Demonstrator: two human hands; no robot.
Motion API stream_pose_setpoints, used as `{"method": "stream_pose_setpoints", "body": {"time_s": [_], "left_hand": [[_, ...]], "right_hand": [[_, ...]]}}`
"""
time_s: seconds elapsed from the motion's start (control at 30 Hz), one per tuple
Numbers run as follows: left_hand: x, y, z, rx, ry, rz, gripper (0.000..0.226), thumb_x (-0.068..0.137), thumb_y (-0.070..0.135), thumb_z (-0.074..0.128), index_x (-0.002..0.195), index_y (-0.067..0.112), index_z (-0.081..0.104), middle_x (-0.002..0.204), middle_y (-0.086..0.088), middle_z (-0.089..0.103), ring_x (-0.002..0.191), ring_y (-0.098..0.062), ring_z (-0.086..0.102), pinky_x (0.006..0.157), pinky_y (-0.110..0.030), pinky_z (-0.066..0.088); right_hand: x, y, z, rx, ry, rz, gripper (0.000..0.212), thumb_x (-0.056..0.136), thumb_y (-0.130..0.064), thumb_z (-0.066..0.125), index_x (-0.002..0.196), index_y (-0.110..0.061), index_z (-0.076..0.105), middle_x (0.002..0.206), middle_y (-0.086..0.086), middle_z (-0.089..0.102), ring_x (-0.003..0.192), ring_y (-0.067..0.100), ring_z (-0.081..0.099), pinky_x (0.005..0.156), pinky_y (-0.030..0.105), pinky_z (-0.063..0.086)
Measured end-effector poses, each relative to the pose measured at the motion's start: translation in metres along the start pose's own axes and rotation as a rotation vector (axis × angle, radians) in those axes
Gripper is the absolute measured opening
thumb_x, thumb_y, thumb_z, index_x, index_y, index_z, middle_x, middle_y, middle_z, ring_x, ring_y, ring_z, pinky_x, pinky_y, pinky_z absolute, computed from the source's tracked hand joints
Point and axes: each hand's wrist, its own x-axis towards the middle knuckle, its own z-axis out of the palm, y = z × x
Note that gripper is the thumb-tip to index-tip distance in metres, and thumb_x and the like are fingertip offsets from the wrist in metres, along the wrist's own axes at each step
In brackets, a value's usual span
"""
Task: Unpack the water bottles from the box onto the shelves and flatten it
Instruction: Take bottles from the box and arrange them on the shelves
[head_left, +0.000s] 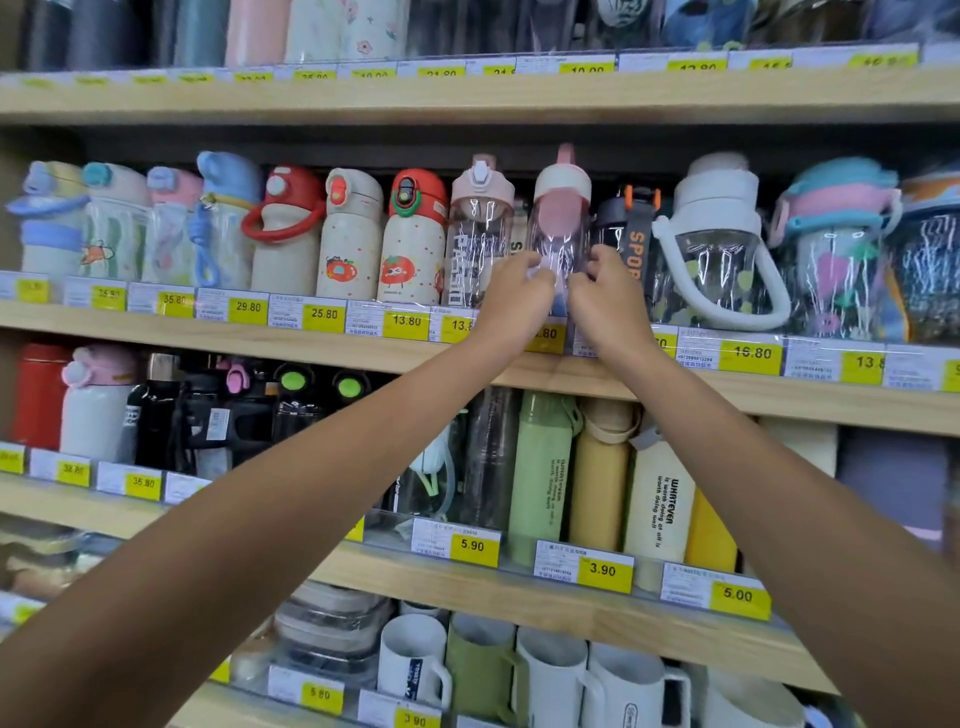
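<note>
Placing under way: left hand (514, 299) and right hand (605, 299) both pinch wrapped pink-lidded bottle (561, 218) at 12 o'clock on middle shelf (311, 345); box not in view, flattening judged not yet done

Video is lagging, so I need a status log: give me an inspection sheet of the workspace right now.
Surface: middle shelf, wooden, packed with a row of bottles; price tags along its edge.
Job's things: pink-lidded bottle, clear, film-wrapped, upright in the row; base hidden by hands. Box not in view.
Clutter: nothing seen.
Grippers: left hand and right hand both grip the bottle's lower part.
Cables: nothing seen.
Surroundings: green bottle and others below; mugs lowest.
</note>
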Motion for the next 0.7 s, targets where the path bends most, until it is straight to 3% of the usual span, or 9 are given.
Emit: {"method": "stream_pose_setpoints", "body": {"time_s": [0.1,0.2,0.27,0.33,0.37,0.43,0.5,0.6,0.7], "left_hand": [[0.001,-0.002,-0.001,0.019,0.016,0.021,0.035,0.093,0.009,0.041,0.126,0.005,0.052,0.133,-0.012,0.047,0.115,-0.022,0.049,0.100,-0.033,0.041],[0.002,-0.005,-0.002,0.023,0.013,0.027,0.035,0.093,0.009,0.041,0.126,0.007,0.052,0.136,-0.008,0.046,0.122,-0.020,0.045,0.098,-0.028,0.037],[0.003,-0.006,-0.003,-0.007,-0.001,0.037,0.025,0.092,0.008,0.040,0.109,0.016,0.058,0.126,-0.005,0.047,0.115,-0.019,0.046,0.094,-0.028,0.038],[0.003,-0.007,-0.004,-0.001,0.011,0.054,0.021,0.092,0.008,0.041,0.091,0.025,0.053,0.117,0.000,0.046,0.106,-0.016,0.044,0.084,-0.026,0.039],[0.002,-0.007,-0.003,0.011,0.027,0.067,0.021,0.092,0.008,0.041,0.097,0.023,0.055,0.120,-0.001,0.047,0.108,-0.017,0.045,0.085,-0.025,0.041],[0.001,-0.009,-0.001,0.014,0.076,0.101,0.033,0.092,0.008,0.040,0.123,0.012,0.052,0.128,-0.005,0.048,0.113,-0.015,0.048,0.086,-0.012,0.044],[-0.003,-0.009,0.003,-0.007,0.102,0.149,0.040,0.093,0.006,0.039,0.131,0.008,0.047,0.122,-0.002,0.051,0.103,-0.008,0.050,0.070,0.004,0.037],[-0.006,-0.005,0.016,0.010,0.073,0.204,0.038,0.094,0.008,0.040,0.131,0.009,0.048,0.131,-0.006,0.049,0.118,-0.016,0.047,0.090,-0.012,0.032],[-0.008,0.000,0.029,0.013,0.074,0.249,0.034,0.092,0.006,0.040,0.124,0.008,0.053,0.114,-0.003,0.056,0.102,-0.015,0.050,0.077,-0.019,0.032]], "right_hand": [[0.000,-0.001,0.002,0.020,-0.009,-0.005,0.018,0.088,-0.006,0.039,0.102,-0.017,0.044,0.082,-0.011,0.051,0.072,0.008,0.050,0.056,0.023,0.035],[-0.001,0.001,0.004,0.016,-0.003,-0.015,0.017,0.087,-0.006,0.039,0.099,-0.017,0.044,0.074,-0.009,0.046,0.064,0.008,0.045,0.053,0.025,0.030],[-0.002,0.001,0.004,0.014,-0.008,-0.002,0.021,0.088,-0.006,0.039,0.101,-0.023,0.044,0.074,-0.011,0.044,0.063,0.003,0.043,0.052,0.024,0.030],[-0.002,0.001,0.004,0.018,-0.006,0.008,0.023,0.087,-0.005,0.038,0.086,-0.028,0.040,0.072,-0.009,0.041,0.060,0.005,0.041,0.053,0.025,0.029],[-0.002,0.001,0.004,0.033,0.006,0.004,0.024,0.087,-0.005,0.038,0.082,-0.028,0.041,0.073,-0.007,0.043,0.062,0.008,0.043,0.057,0.026,0.033],[-0.006,0.002,0.001,0.030,0.068,-0.022,0.022,0.087,-0.004,0.039,0.099,-0.015,0.054,0.089,0.002,0.054,0.082,0.018,0.052,0.072,0.031,0.041],[-0.009,0.007,-0.005,-0.067,0.191,-0.058,0.036,0.087,-0.005,0.042,0.121,-0.006,0.054,0.114,0.010,0.057,0.102,0.021,0.051,0.083,0.025,0.037],[-0.011,0.015,-0.022,-0.142,0.319,-0.087,0.039,0.086,-0.005,0.043,0.124,-0.007,0.053,0.124,0.010,0.052,0.113,0.021,0.049,0.091,0.024,0.035],[-0.013,0.020,-0.032,-0.173,0.301,-0.129,0.031,0.084,-0.003,0.043,0.111,-0.009,0.057,0.110,0.010,0.057,0.102,0.023,0.052,0.077,0.023,0.035]]}}
